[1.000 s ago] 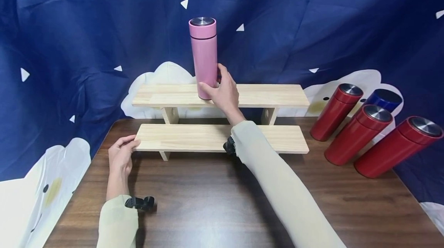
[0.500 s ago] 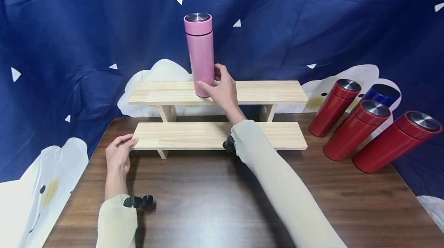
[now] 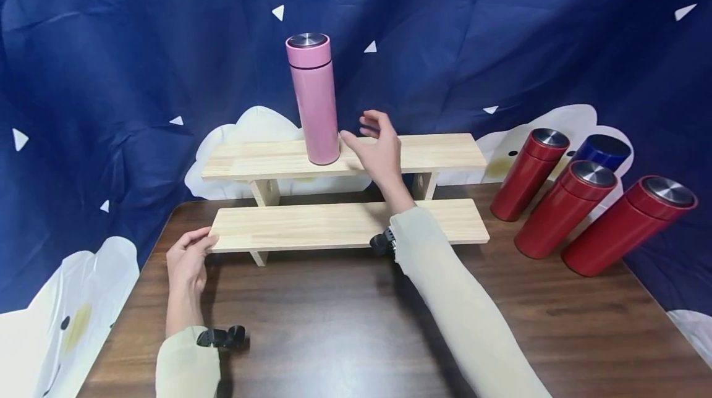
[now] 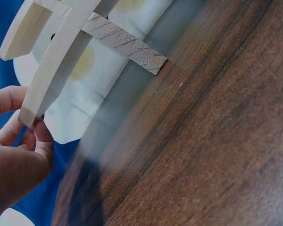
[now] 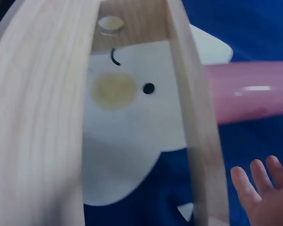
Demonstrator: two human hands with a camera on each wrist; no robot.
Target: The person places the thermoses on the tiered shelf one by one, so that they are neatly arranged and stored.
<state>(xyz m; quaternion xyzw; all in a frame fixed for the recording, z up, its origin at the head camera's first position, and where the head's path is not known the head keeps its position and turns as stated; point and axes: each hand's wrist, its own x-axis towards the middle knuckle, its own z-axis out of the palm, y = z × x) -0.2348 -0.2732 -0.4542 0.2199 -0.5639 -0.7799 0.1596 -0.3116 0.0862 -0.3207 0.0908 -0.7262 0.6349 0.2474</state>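
Observation:
A pink thermos bottle (image 3: 314,104) with a steel-topped lid stands upright on the upper board of a two-tier wooden shelf (image 3: 311,225), left of its middle. My right hand (image 3: 381,149) is just to the right of the bottle, thumb and fingers spread with a gap between. The right wrist view shows those fingers (image 5: 245,186) apart from the pink bottle's side. At the left end of the lower board, my left hand (image 3: 188,262) pinches the corner. In the left wrist view, thumb and curled fingers (image 4: 43,139) clasp that board's end from both sides.
On the right of the brown wooden table (image 3: 334,336), red thermos bottles stand close together: a back one (image 3: 528,175), a middle one (image 3: 564,212) and a front one (image 3: 625,228). A blue bottle (image 3: 602,149) is partly hidden behind them. A dark blue curtain (image 3: 183,33) hangs behind.
My right hand has let go of the pink thermos bottle and moved off to the right. The bottle stays on the upper board. My left hand keeps its grip on the lower board.

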